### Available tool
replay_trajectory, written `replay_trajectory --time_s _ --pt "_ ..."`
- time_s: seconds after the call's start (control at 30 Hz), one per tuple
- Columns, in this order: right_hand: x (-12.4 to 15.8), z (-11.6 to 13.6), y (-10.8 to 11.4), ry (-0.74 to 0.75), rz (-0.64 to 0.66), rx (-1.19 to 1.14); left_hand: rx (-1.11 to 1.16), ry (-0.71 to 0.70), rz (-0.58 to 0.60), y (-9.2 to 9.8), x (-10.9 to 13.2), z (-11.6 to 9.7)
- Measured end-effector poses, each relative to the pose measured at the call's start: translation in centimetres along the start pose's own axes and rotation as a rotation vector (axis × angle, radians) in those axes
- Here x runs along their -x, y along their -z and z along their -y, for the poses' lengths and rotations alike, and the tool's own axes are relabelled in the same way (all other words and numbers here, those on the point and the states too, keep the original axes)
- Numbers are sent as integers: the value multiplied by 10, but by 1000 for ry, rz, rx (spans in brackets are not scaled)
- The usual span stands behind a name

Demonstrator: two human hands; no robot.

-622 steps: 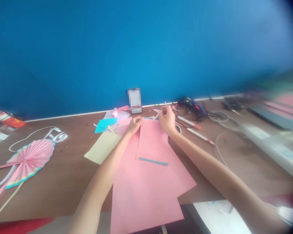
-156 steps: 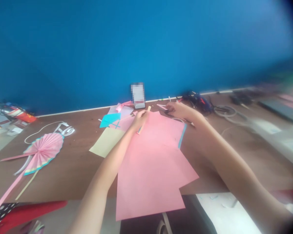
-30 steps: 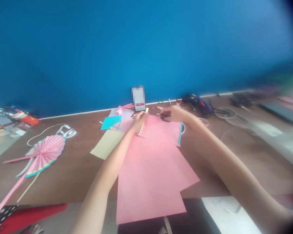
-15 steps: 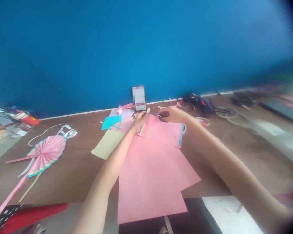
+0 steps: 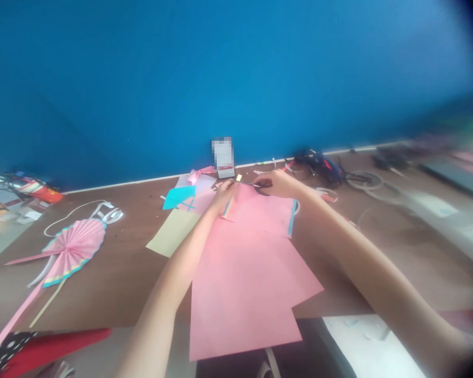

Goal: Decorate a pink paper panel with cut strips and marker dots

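- Head view: left hand (image 5: 224, 194) pinched on the upper left edge of the small pink sheet (image 5: 266, 210); the two hands are near each other but apart.
- Right hand (image 5: 278, 182): closed around dark scissors (image 5: 262, 184), just right of the left hand (blades too blurred to tell how wide they stand).
- Small pink sheet: between the hands and extending nearer the wearer; blue band (image 5: 291, 218) along its right edge, near the right forearm (image 5: 345, 244).
- Yellow strip (image 5: 239, 178): one end pokes out just beyond the left hand; yellow and blue also show along the sheet's left edge, just below that hand.
- Large pink paper (image 5: 244, 294): nearer the wearer than both hands, partly under the small pink sheet, overhanging the front edge of the desk (image 5: 126, 283).
- Pale yellow paper (image 5: 173, 232): left of the left hand, beside the left forearm (image 5: 183, 262); cyan paper (image 5: 178, 198) just beyond it.
- Pleated pink fan (image 5: 76, 244): well left of the left hand (blue and yellow rim).
- Phone-like device (image 5: 223, 154): upright beyond the left hand, before the blue wall (image 5: 236, 79).
- Dark bundle (image 5: 323, 167): beyond and right of the right hand (contents blurred).
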State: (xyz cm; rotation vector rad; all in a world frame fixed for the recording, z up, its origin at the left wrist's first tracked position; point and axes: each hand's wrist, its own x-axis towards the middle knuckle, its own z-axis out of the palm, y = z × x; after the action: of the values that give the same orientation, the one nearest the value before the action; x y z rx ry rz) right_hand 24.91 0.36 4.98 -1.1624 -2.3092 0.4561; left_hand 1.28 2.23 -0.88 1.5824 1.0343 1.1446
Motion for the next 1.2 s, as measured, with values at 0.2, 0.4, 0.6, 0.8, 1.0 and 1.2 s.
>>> replay_trajectory --time_s 0.2,0.4,0.6,0.8,1.0,1.2 --pt "1 -3 0 -53 44 -44 15 23 26 0 0 2" --pt "-2 0 1 -92 104 -155 15 40 16 -1 -4 3" --pt "-1 14 10 -211 151 -165 60 49 41 -1 -3 4" --pt "2 36 22 -298 176 -18 67 59 92 -4 2 -4" --pt "1 45 20 -420 239 -287 178 63 55 -4 1 -3" --pt "5 47 28 -449 253 -294 252 141 13 -1 -2 3"
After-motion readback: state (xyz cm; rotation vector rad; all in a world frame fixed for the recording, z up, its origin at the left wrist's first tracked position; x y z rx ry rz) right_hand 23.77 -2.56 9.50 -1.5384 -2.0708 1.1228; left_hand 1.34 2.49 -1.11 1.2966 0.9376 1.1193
